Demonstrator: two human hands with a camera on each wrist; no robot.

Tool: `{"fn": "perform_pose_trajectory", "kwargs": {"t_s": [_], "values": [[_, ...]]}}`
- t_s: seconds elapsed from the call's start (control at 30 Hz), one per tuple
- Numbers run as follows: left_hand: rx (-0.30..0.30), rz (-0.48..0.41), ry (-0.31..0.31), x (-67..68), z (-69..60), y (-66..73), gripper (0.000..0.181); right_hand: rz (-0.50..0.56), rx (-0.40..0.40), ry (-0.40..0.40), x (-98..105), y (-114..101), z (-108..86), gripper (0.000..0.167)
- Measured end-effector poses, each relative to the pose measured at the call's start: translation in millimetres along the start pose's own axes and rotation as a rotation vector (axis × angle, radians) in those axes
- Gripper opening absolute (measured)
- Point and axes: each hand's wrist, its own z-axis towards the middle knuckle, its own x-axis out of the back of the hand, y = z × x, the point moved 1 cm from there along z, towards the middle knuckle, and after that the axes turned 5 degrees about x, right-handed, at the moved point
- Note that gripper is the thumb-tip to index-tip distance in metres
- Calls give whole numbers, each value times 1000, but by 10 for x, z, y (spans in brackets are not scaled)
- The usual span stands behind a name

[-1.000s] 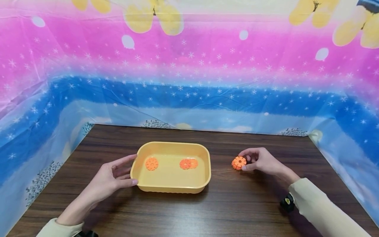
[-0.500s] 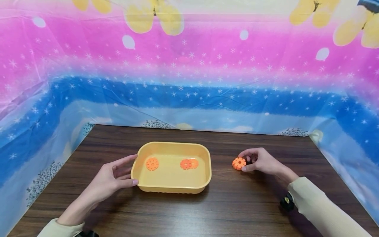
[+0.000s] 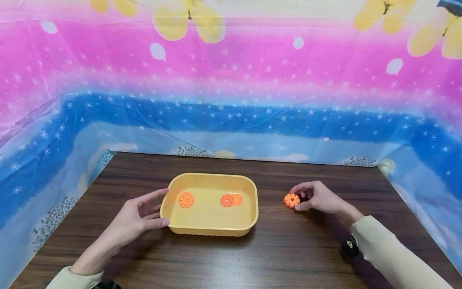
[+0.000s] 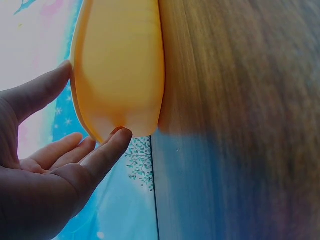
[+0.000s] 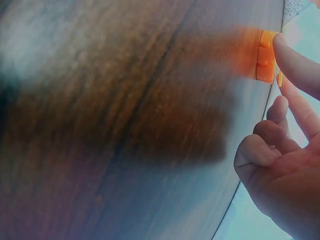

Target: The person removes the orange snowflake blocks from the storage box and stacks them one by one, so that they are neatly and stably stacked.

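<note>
A yellow plastic tub (image 3: 202, 220) stands on the dark wood table. Against its left side rests my left hand (image 3: 127, 220), thumb by the near corner and forefinger by the far one, fingers fairly straight. The left wrist view shows these fingertips touching the tub (image 4: 120, 65). To the right of the tub, my right hand (image 3: 321, 197) pinches orange flower-shaped interlocking discs (image 3: 291, 200) between thumb and forefinger. They lie low, stacked at the table surface. In the right wrist view the stack (image 5: 265, 59) is seen edge-on; how many discs it has is unclear.
Inside the tub lie a single orange disc (image 3: 186, 200) at the left and two overlapping discs (image 3: 227, 200) at the right. A patterned cloth (image 3: 231, 116) hangs around the back and sides of the table (image 3: 231, 265).
The upper disc under my right fingers has tipped from a slant to lying flatter on the stack. My left hand and the tub stay as they were.
</note>
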Motion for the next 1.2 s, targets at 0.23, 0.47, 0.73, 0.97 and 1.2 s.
{"fn": "perform_pose_trajectory", "kwargs": {"t_s": [0.23, 0.47, 0.73, 0.97, 1.2], "values": [[-6, 11, 3, 2, 5, -2, 82, -8, -11, 1, 7, 5, 8, 41], [-11, 15, 5, 4, 7, -8, 82, -20, -13, -9, 12, 25, 14, 42], [-8, 10, 0, 4, 10, -11, 82, -28, -7, -16, 10, 42, 14, 42], [-4, 14, 5, 2, 12, -10, 82, -24, 11, -27, 3, 27, 17, 42], [-3, 5, 4, -1, 5, -3, 82, -27, 20, -28, -5, -13, 5, 43]]}}
